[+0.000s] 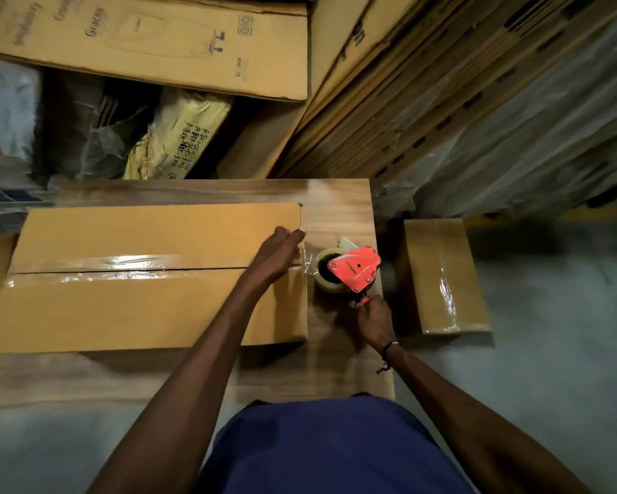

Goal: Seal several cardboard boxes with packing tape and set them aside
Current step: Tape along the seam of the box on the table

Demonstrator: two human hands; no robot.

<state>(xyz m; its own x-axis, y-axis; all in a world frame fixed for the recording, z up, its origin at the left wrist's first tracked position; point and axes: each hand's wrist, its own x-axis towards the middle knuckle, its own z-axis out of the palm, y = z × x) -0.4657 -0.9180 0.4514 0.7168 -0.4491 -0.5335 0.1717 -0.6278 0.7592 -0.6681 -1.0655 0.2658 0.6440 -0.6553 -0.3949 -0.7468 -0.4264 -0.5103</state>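
A long flat cardboard box (128, 308) lies on the wooden table (339, 205), with clear tape along its middle seam. My left hand (278, 254) presses on the box's right end, fingers fairly straight over the seam. Just past that end, my right hand (373, 317) grips the handle of a red tape dispenser (355, 267) holding a roll of clear tape. A short stretch of tape runs from the roll to the box edge.
A smaller taped box (442, 276) stands on the floor right of the table. Stacks of flattened cartons (442, 101) lean behind it, and a large printed carton (150, 41) with wrapped bundles sits beyond the table's far edge.
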